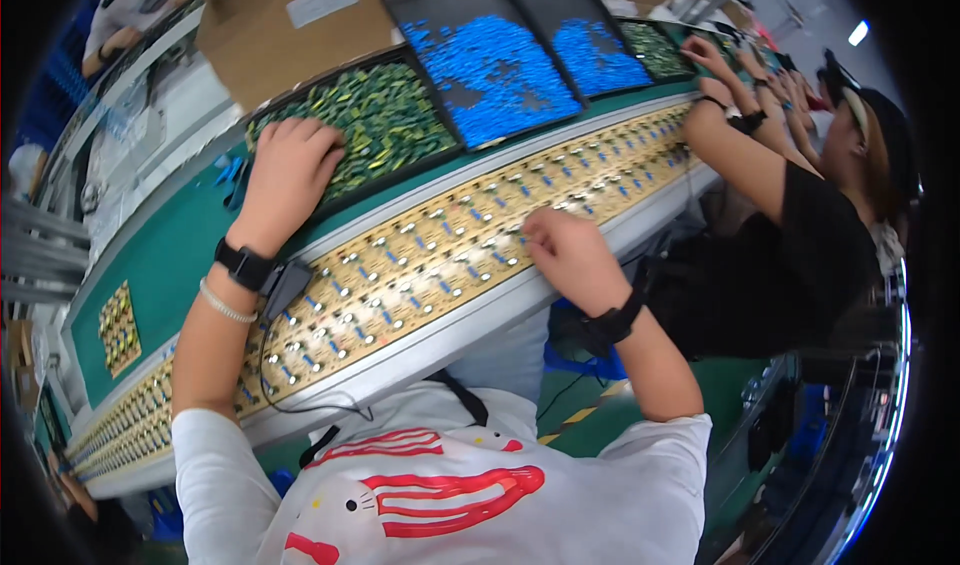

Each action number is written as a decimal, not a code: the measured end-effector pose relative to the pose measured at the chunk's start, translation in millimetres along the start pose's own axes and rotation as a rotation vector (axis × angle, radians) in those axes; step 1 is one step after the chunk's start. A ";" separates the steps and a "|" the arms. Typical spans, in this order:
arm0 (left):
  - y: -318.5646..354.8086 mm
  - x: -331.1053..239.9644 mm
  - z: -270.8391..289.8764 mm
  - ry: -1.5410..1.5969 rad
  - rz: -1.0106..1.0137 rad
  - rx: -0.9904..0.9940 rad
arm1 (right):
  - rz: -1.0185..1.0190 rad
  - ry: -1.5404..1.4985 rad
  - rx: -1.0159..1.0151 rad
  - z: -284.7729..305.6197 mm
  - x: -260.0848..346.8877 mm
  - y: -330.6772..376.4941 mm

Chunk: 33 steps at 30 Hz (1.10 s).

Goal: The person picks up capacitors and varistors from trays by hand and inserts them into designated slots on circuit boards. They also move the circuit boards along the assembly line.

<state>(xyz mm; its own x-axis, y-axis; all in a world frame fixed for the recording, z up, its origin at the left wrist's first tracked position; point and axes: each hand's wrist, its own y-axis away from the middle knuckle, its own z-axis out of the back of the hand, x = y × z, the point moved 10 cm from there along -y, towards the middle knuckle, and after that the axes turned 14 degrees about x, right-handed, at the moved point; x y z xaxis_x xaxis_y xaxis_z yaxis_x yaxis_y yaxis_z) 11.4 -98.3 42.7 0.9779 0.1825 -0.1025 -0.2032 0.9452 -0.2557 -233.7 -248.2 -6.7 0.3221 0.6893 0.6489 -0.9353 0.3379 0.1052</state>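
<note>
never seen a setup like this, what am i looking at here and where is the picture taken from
There is no machine arm here: a person works with two bare hands. The single picture comes from a fisheye camera worn on that person's head, looking down, so straight edges bend near the rim.

Long rows of tan circuit boards run along the bench. Behind them, a dark tray holds small green parts, and two more hold blue parts. A brown carton stands farther back.

The left hand reaches over the green parts; the right hand is over the boards, fingers curled. Whether either holds a part is too unclear to tell.

At the right, a co-worker in black sits at the same line.
</note>
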 end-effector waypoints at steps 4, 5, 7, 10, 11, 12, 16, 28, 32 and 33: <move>-1.6 -4.2 -2.6 -0.007 -0.017 0.019 | 0.038 0.235 0.048 -6.4 3.4 -5.9; -3.3 -4.4 -4.0 -0.019 -0.030 0.042 | 0.008 0.286 0.090 -7.0 3.0 -7.6; 0.3 2.1 -1.9 -0.016 -0.012 0.025 | -0.035 0.280 0.153 -4.1 7.7 -17.8; -0.3 -1.2 -0.3 -0.024 -0.043 -0.007 | 0.083 0.242 0.041 12.0 32.4 -44.0; 0.0 -1.5 -1.0 -0.050 -0.044 0.000 | 0.087 0.244 0.064 12.8 43.4 -57.9; -0.5 -1.7 -1.6 -0.078 -0.045 0.006 | 0.129 0.247 0.046 10.6 55.7 -70.4; 0.0 -5.5 1.9 -0.079 -0.093 -0.031 | 0.342 0.289 -0.060 -13.7 96.6 -116.9; 13.0 -28.9 47.9 0.210 -0.087 -0.098 | 0.278 0.318 0.092 -53.6 97.8 -192.4; 3.3 -48.3 54.6 0.279 -0.121 -0.108 | 0.335 0.318 -0.060 -28.4 96.5 -174.1; 0.7 -51.0 55.6 0.276 -0.108 -0.105 | 0.362 0.308 -0.139 -14.9 97.9 -162.7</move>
<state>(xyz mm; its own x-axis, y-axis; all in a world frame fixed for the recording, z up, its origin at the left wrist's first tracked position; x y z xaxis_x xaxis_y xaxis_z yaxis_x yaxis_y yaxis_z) -35.9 -91.9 101.2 0.9464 -0.0113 -0.3228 -0.1172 0.9193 -0.3757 -47.8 -226.2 28.6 0.0282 0.9285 0.3703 -0.9734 0.1098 -0.2013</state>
